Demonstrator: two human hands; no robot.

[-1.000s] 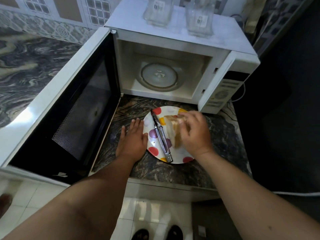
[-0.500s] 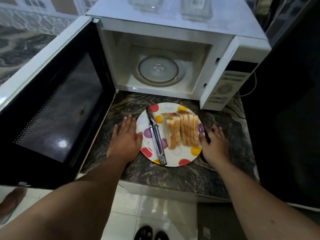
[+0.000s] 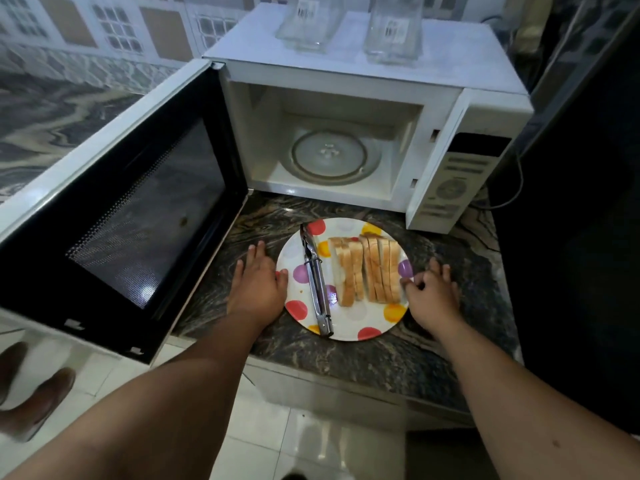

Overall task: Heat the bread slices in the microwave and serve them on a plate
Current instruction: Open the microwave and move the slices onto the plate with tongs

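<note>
A white plate (image 3: 349, 328) with coloured dots sits on the dark marble counter in front of the microwave (image 3: 346, 81). Several bread slices (image 3: 367, 271) stand in a row on it, with metal tongs (image 3: 317, 285) lying to their left. My left hand (image 3: 258, 285) lies flat on the counter at the plate's left edge, thumb touching the rim. My right hand (image 3: 433, 292) is at the right edge with loosely bent fingers, its thumb at the rim beside the bread. The microwave door (image 3: 138, 209) is swung wide to the left. Its glass turntable (image 3: 332, 157) is bare.
Two clear glass containers (image 3: 308, 22) (image 3: 393, 29) stand on top of the microwave. Its control panel (image 3: 450, 188) juts out right of the plate. The counter edge (image 3: 346, 375) is just below the plate. A person's shoe (image 3: 34, 403) is on the tiled floor at left.
My right hand let go of the bread slices and moved to the plate's right edge. My left hand stayed at the left rim. The view pulled back.
</note>
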